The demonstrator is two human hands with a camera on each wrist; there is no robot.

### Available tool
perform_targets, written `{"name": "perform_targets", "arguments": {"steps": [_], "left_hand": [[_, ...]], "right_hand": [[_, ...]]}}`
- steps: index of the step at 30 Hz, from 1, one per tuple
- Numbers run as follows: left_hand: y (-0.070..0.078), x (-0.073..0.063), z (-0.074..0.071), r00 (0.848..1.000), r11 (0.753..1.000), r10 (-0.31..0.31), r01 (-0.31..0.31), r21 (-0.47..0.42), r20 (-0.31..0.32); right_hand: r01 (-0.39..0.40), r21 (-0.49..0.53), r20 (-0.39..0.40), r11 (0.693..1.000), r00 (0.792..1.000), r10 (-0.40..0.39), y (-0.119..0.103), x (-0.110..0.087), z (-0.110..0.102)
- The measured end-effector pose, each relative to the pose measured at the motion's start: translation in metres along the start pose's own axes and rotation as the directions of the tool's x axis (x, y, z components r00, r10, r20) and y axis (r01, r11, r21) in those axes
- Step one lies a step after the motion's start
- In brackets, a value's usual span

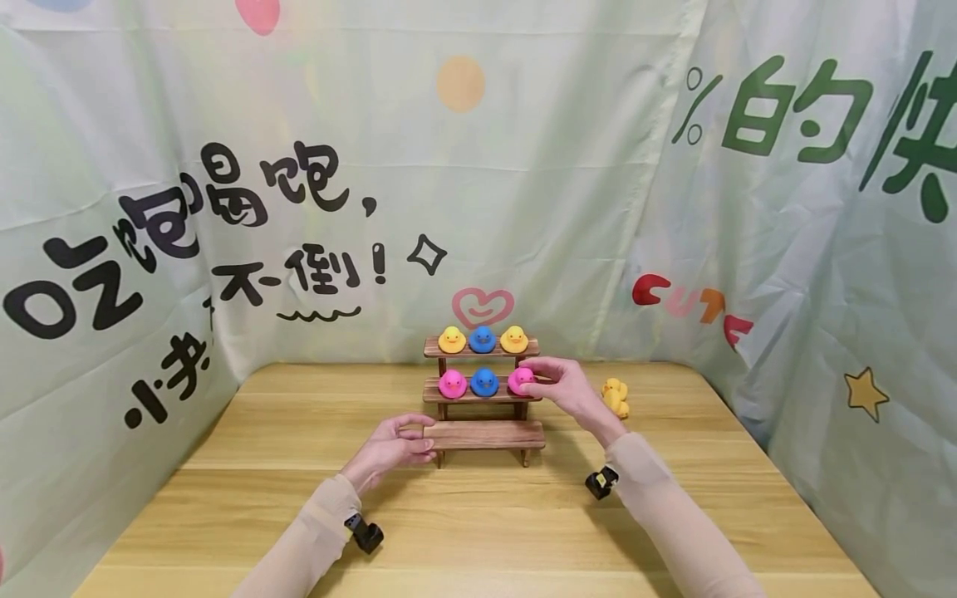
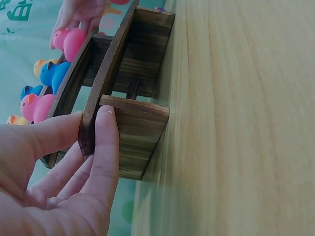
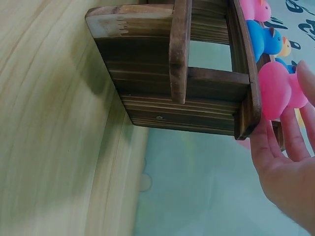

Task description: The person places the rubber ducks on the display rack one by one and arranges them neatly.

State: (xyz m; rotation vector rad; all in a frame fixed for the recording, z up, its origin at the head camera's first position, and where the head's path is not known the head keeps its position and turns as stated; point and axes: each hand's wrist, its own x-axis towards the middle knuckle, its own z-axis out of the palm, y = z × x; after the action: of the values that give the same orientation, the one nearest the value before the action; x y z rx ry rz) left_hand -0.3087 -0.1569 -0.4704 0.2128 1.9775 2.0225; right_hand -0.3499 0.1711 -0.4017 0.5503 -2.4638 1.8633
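A three-step wooden display stand (image 1: 482, 433) stands on the table. My left hand (image 1: 392, 448) pinches the left end of its lowest step, thumb on one side and fingers on the other (image 2: 106, 142). My right hand (image 1: 571, 390) holds a pink rubber duck (image 1: 521, 381) at the right end of the middle step, with thumb and fingers about its sides (image 3: 275, 91). Along that same step sit a blue duck (image 1: 484, 382) and another pink duck (image 1: 452, 384). The top step bears a yellow duck (image 1: 452, 340), a blue duck (image 1: 482, 339) and a second yellow duck (image 1: 514, 339).
Several yellow ducks (image 1: 615, 399) lie bunched on the table right of the stand, beyond my right wrist. Pale printed cloth (image 1: 523, 208) hangs behind and at both sides of the wooden table (image 1: 478, 531).
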Motion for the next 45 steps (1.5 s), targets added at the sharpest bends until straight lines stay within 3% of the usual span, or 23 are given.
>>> {"name": "perform_targets", "arguments": {"steps": [33,39,45], "left_hand": [[-0.001,-0.001,0.0,1.0,1.0,0.002,-0.002,0.012,-0.011],[0.0,-0.001,0.002,1.0,1.0,-0.003,0.003,0.015,-0.021],[0.001,-0.001,0.002,1.0,1.0,-0.006,0.006,0.013,-0.021]], "right_hand": [[-0.001,-0.004,0.012,1.0,1.0,0.001,0.002,0.004,0.013],[-0.011,0.007,0.024,1.0,1.0,0.011,-0.011,-0.002,0.013],[0.001,-0.003,0.008,1.0,1.0,-0.001,0.002,0.003,0.012]]}}
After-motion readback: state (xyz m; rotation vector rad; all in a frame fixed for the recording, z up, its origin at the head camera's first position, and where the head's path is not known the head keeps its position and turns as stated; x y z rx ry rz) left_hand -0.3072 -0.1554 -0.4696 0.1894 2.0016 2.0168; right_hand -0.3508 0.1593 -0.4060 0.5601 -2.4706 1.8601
